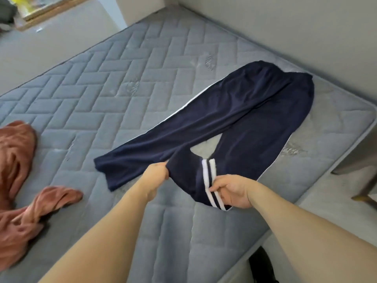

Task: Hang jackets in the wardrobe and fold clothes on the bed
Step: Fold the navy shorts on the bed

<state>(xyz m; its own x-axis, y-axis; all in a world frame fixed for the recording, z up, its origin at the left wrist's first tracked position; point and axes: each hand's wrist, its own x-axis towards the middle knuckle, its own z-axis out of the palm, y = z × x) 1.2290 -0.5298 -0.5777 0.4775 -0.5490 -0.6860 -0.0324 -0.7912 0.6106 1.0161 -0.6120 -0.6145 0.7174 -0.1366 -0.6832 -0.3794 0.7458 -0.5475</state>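
Navy track pants (234,117) with white side stripes lie spread on the grey quilted mattress (106,82), waistband toward the far wall. One leg lies flat and points left. The other leg's hem end is lifted off the bed between my hands. My left hand (156,173) pinches the hem's left corner. My right hand (232,190) grips the hem at the two white stripes.
A rust-pink garment (18,180) lies crumpled at the bed's left edge. Walls run along the far and right sides of the mattress. A furniture leg (365,193) stands on the floor at right, and a dark object (261,266) sits below the bed's near edge.
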